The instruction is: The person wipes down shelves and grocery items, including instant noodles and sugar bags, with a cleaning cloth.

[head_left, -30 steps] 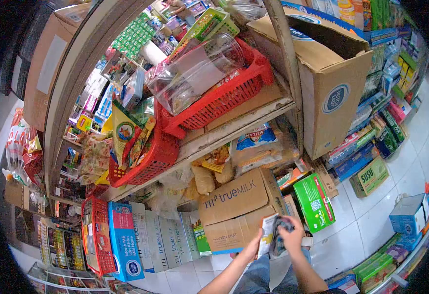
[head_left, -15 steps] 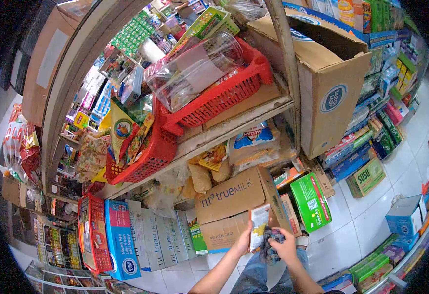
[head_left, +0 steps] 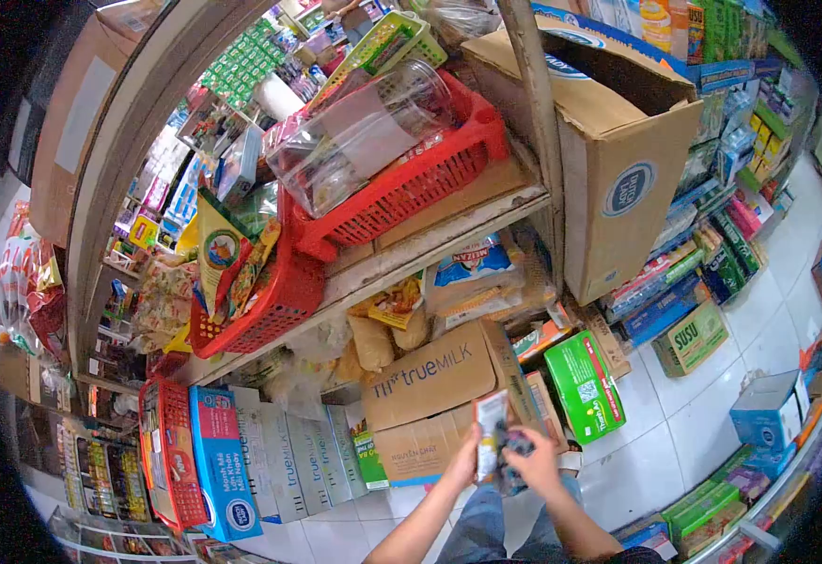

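Near the bottom centre, my left hand is closed round a slim white packet with an orange top end, held upright. Close beside it on the right, my right hand grips a dark checked cloth against the packet's lower part. The packet's print is blurred. Behind both hands stands a brown TH true MILK carton.
Above is a shelf with red baskets. A tall Dutch Lady carton stands right of the post. A green box and a SUSU box are on the right; milk cartons line the left.
The packet has turned so that it looks narrower, and the cloth has shifted slightly with my right hand. The whole view has moved a little, with the shelf further left.
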`<state>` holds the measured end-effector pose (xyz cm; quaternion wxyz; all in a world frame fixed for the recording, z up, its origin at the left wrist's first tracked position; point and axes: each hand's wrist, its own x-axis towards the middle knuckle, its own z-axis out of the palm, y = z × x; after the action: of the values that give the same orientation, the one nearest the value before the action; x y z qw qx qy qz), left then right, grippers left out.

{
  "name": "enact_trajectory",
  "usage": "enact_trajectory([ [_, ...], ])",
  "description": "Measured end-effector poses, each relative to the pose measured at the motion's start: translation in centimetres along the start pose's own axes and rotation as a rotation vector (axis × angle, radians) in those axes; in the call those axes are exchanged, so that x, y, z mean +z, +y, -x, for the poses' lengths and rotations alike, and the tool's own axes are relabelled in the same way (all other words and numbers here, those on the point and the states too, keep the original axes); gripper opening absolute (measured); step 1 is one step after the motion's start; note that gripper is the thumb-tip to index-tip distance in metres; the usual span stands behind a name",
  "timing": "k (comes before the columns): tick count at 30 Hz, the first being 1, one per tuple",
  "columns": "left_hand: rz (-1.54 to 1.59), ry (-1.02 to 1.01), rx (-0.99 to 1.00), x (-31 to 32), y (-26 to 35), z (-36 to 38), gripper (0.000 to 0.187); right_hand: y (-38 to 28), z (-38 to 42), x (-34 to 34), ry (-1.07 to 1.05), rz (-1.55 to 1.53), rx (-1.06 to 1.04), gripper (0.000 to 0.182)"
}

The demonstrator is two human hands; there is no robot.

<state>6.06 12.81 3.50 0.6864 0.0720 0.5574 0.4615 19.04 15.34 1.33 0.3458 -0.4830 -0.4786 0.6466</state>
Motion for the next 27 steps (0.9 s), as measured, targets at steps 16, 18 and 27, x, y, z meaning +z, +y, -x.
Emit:
enact_trajectory([
  [16,-0.048,0.048,-0.100,0.7,-1.8,1.9,0.062,-3.0,-0.4,0.5,-0.041,0.326,-0.334,0.033],
  [18,-0.135,0.016,-0.008,0.2,-0.2,2.1,0.067,-1.8,1.7,1.3,-0.163,0.341,-0.356,0.037],
  [27,-0.102,-0.028,-0.240,1.5,-0.5,1.5,0.062,-2.4,-1.1,-2.6,0.139,0.228,-0.236,0.028],
])
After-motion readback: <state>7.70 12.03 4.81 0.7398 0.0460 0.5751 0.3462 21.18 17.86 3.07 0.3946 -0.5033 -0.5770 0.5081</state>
